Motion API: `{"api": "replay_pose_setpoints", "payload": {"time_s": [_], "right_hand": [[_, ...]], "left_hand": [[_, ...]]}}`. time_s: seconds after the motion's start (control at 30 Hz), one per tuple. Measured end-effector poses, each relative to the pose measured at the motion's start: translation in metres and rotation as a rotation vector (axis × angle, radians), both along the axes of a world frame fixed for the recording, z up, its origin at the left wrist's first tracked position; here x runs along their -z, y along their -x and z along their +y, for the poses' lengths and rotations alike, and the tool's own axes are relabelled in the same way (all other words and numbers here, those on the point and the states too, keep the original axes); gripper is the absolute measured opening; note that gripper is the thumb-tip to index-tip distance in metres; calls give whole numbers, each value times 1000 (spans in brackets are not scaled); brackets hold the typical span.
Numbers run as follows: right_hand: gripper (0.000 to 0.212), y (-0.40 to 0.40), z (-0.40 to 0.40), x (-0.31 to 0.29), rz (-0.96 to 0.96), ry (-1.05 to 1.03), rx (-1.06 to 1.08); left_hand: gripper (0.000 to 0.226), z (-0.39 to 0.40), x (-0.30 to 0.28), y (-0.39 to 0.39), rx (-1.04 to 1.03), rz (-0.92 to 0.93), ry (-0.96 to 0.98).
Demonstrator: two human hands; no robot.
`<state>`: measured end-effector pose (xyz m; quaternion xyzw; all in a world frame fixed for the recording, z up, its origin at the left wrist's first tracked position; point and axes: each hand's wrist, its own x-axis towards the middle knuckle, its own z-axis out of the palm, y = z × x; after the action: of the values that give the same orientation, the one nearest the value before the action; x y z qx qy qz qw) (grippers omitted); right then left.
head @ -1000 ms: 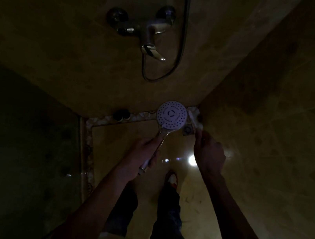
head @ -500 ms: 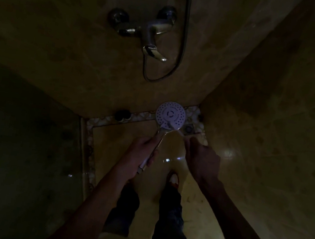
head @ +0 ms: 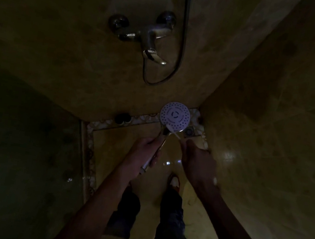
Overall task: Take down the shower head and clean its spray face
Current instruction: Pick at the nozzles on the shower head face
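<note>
Markings on the spray face

One sign alone can be made out: a dark open-ring mark, shaped like a letter C with its gap at about 3 o'clock, is printed at the centre of the white spray face (head: pixel 175 115) of the shower head. Faint curved rows of small dark characters are seen around it at 12 and 6 o'clock, but they are too small and dim to be read.

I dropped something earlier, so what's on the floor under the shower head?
Below the shower head show mosaic border tile and a square floor drain. The spray face covers the corner tile directly beneath it. Too dark for small objects.
</note>
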<state>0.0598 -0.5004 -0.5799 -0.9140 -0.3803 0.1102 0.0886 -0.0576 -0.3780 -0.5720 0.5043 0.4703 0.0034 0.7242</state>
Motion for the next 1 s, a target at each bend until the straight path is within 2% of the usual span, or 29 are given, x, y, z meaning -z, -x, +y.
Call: {"api": "replay_pose_setpoints", "payload": {"time_s": [0.1, 0.2, 0.43, 0.5, 0.6, 0.67, 0.87, 0.93, 1.0], "right_hand": [[39, -23, 2, -5, -64, -33, 124], [39, -38, 4, -13, -28, -57, 232], [37, -12, -12, 2, -70, 45, -86], [37, -25, -8, 0, -113, 42, -27], [42, -46, 2, -5, -67, 1, 155], [44, -46, 4, -4, -44, -45, 205], [37, -15, -8, 7, -68, 52, -48], [37, -30, -6, 5, -95, 45, -22], [42, -49, -1, 0, -90, -15, 95]], "left_hand": [[46, -1, 0, -1, -18, -2, 33], [48, -3, -1, -2, -14, -6, 26], [51, -5, 0, 1, 24, 36, -31], [52, -5, 0, 0, 38, 39, -26], [48, -5, -1, -3, 18, 37, -1], [45, -6, -2, -5, 7, 32, 16], [48, -4, 0, -2, 3, 58, 21], [51, -3, 1, -3, 3, 44, 13], [51, -4, 0, -4, -3, 31, 9]]}}
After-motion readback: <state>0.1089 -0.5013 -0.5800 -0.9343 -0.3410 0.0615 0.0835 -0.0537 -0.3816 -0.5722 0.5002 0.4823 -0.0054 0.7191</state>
